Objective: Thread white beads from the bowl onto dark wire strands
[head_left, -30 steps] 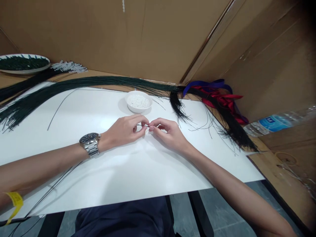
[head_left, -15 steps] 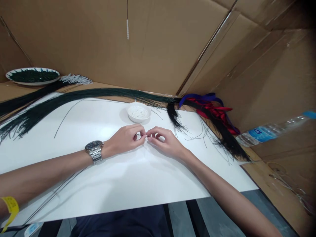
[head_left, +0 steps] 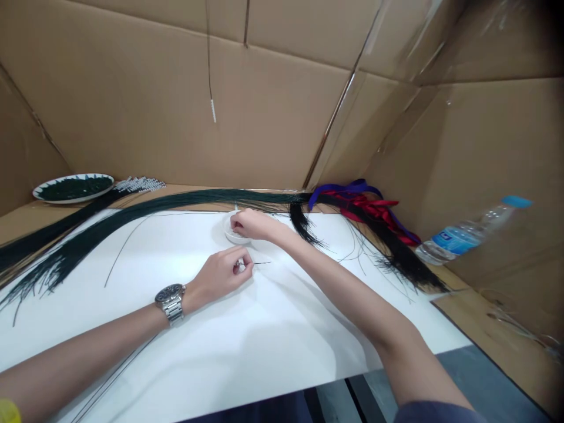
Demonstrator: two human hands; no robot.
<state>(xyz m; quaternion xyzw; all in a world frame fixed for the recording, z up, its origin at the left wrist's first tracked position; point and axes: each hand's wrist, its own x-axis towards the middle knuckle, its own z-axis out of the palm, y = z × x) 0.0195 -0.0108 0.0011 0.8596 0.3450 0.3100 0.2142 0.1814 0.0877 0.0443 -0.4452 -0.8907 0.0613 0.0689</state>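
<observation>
Above the white board, my left hand [head_left: 222,271], with a silver watch on the wrist, pinches a thin dark strand [head_left: 263,262] whose end sticks out to the right of the fingertips. My right hand [head_left: 253,225] reaches into the small white bowl [head_left: 238,238] just beyond it. The fingers there are bent together at the bowl, and whatever they hold is hidden. Long dark strands also run from under my left forearm toward the lower left.
A long bundle of dark green strands [head_left: 176,201] crosses the back. Behind it at left are a plate [head_left: 73,189] and white-tipped strands [head_left: 140,184]. Red and purple ribbons [head_left: 374,205] and a plastic bottle [head_left: 458,239] lie at right. A beaded strand [head_left: 213,110] hangs against the cardboard [head_left: 154,106].
My right hand has left my left hand's fingertips and moved up and left to the white bowl. My left hand still pinches the strand. The camera view has tilted upward.
</observation>
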